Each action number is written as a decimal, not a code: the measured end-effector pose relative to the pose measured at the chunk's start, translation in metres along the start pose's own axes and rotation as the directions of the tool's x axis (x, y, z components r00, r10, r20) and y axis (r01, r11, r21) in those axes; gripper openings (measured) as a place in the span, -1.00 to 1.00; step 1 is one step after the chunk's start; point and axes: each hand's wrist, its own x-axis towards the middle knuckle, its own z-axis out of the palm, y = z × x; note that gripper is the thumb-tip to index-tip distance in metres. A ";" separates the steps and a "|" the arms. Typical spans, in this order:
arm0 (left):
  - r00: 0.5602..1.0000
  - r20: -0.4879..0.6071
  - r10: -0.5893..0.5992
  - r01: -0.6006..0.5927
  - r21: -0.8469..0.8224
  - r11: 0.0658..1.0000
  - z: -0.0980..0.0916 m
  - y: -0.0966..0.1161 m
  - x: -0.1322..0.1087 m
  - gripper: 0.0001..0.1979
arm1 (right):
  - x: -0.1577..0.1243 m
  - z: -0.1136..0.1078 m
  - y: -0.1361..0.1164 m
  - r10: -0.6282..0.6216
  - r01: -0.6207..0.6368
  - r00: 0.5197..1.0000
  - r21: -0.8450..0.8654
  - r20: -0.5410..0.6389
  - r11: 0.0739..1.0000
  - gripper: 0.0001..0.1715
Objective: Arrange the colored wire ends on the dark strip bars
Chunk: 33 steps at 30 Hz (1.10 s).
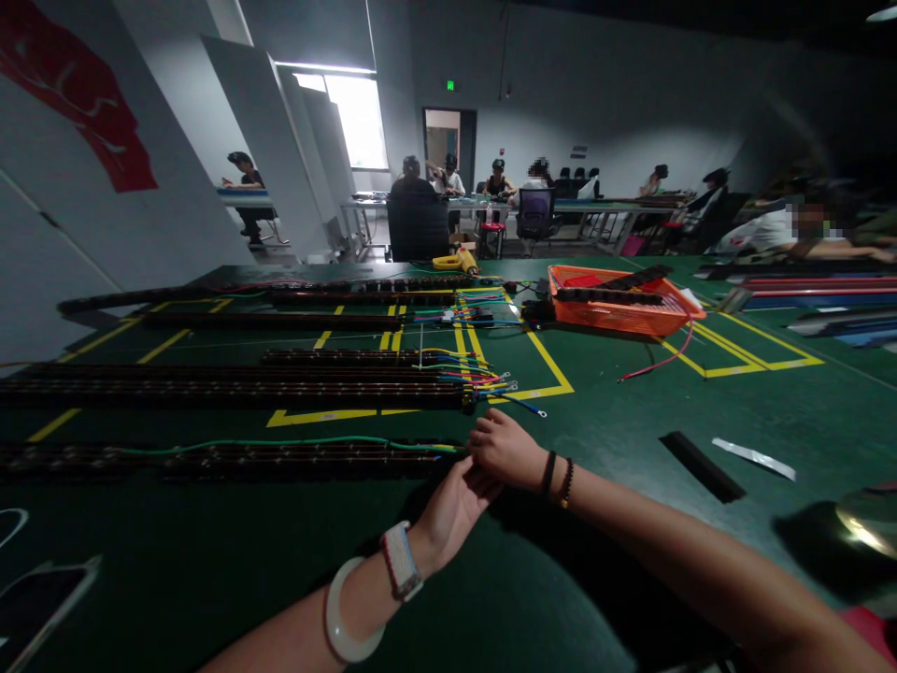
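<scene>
A long dark cable bundle (pixel 280 460) with a green wire (pixel 259 442) along it lies across the table. At its right end, my left hand (pixel 452 509) is turned palm up, its fingers curled and partly hidden under my right hand (pixel 508 451). The fingers of my right hand are bent closed against the bundle's end and the left fingertips. What either hand grips is too small and covered to make out. Just beyond lies a thicker bundle (pixel 245 386) with coloured wires and ring terminals (pixel 511 385) at its right end.
Further bundles (pixel 273 321) lie behind, over yellow tape outlines. An orange basket (pixel 617 318) with dark pieces stands at the back, near a yellow tool (pixel 459 262). A black strip (pixel 703 465) and a white strip (pixel 753 458) lie right. Several people sit at far tables.
</scene>
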 end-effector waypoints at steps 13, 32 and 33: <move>0.974 -0.188 0.127 -0.138 -0.045 0.989 -0.005 -0.005 0.007 -0.86 | -0.004 -0.005 -0.015 -0.127 0.129 0.992 -0.144 0.023 0.981 -0.82; 0.991 -0.090 0.097 -0.095 0.028 0.995 -0.002 -0.001 0.006 -0.76 | -0.086 -0.031 -0.009 0.366 -0.275 0.853 0.277 -0.371 0.921 -0.79; 0.991 -0.083 0.101 -0.098 0.036 0.995 -0.002 -0.001 0.006 -0.75 | -0.093 -0.030 -0.009 0.352 -0.268 0.853 0.255 -0.385 0.929 -0.76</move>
